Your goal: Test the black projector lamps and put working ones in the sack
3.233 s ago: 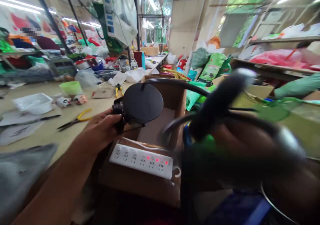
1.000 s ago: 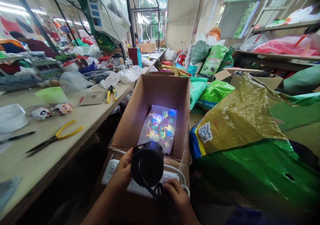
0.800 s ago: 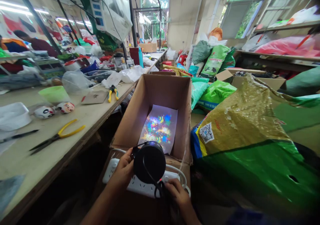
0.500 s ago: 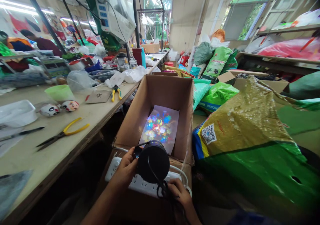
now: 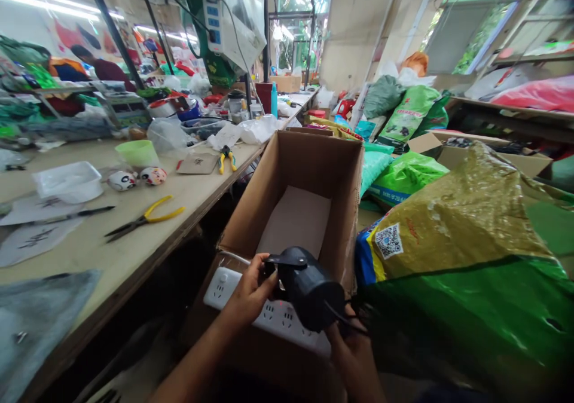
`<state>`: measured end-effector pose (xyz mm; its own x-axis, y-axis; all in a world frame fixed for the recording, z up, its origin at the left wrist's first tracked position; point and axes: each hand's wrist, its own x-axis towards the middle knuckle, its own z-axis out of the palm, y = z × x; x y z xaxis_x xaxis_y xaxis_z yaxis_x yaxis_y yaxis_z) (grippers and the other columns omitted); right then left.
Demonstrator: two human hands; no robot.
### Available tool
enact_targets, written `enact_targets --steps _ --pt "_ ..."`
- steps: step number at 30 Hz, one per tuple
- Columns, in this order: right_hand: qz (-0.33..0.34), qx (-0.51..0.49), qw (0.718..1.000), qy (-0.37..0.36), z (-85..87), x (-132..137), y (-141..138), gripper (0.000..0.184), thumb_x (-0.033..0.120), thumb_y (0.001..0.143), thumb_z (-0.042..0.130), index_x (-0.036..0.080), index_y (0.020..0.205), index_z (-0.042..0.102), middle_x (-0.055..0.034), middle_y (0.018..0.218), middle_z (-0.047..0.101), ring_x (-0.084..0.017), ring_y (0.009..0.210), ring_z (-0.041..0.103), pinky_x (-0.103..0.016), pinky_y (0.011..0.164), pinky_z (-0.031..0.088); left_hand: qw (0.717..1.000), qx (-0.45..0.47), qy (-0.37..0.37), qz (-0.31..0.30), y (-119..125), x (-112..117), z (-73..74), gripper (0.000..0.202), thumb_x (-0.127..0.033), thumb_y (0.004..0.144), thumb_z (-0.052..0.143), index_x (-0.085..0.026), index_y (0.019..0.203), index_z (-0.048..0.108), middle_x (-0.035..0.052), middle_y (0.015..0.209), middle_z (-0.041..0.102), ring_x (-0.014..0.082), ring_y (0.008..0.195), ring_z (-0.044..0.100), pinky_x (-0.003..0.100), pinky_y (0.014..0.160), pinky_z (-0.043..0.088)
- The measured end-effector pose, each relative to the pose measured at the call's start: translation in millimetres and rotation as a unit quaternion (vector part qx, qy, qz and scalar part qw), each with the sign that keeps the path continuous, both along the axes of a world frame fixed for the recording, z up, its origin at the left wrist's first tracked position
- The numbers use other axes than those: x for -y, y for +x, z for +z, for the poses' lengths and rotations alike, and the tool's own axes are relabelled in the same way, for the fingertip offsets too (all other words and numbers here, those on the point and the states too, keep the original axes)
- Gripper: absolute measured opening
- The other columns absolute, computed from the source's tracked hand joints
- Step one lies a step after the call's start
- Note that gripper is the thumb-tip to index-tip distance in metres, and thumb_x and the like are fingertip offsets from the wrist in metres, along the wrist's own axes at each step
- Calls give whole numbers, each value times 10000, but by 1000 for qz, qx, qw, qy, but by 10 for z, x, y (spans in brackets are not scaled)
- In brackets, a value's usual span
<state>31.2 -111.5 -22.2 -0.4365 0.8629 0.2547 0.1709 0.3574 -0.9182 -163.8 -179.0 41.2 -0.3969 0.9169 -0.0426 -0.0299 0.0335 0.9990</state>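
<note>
A black projector lamp [image 5: 309, 289] is held over the near edge of a cardboard box [image 5: 251, 211], tilted with its back end toward the lower right. My left hand [image 5: 253, 292] is closed on the bracket at the lamp's left side. Under the lamp's back end, my right hand [image 5: 352, 337] is closed around the black cord [image 5: 345, 316]; its fingers are partly hidden. A white power strip [image 5: 222, 286] lies beneath the lamp, in front of the box. On the box floor is a pale sheet of paper [image 5: 298, 214] with no light pattern on it.
Left of the box runs a workbench [image 5: 179, 235] with yellow-handled pliers [image 5: 146, 216], smaller pliers [image 5: 226, 159], a plastic tub [image 5: 67, 182] and two painted balls [image 5: 137, 179]. A large gold-and-green sack [image 5: 466, 253] crowds the right side. A person [image 5: 105, 68] sits far back left.
The lamp has turned, its back end swinging to the lower right. The coloured light pattern has gone from the paper. My right hand has moved slightly right with the cord.
</note>
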Motion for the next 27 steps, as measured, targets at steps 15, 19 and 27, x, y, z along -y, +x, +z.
enact_targets --steps 15,19,27 --pt "-12 -129 972 -196 303 78 194 909 541 594 750 199 1342 363 -151 1214 557 -318 1064 567 -447 882 479 917 -389 78 -36 362 188 167 228 -209 855 523 -189 1079 482 79 964 610 210 883 596 334 787 488" --pt "-78 -69 983 -152 319 141 233 830 446 588 766 175 1281 399 -150 1202 562 -323 1052 565 -469 913 451 878 -462 123 -22 412 247 125 286 -278 868 535 -169 1124 467 115 977 638 241 866 632 343 722 523" --pt "-165 -46 977 -124 365 233 191 728 399 557 782 165 1183 493 -121 1110 620 -315 1003 587 -450 873 476 833 -535 145 -1 617 362 96 296 -320 876 522 -147 1114 486 128 906 676 246 748 664 327 629 528"
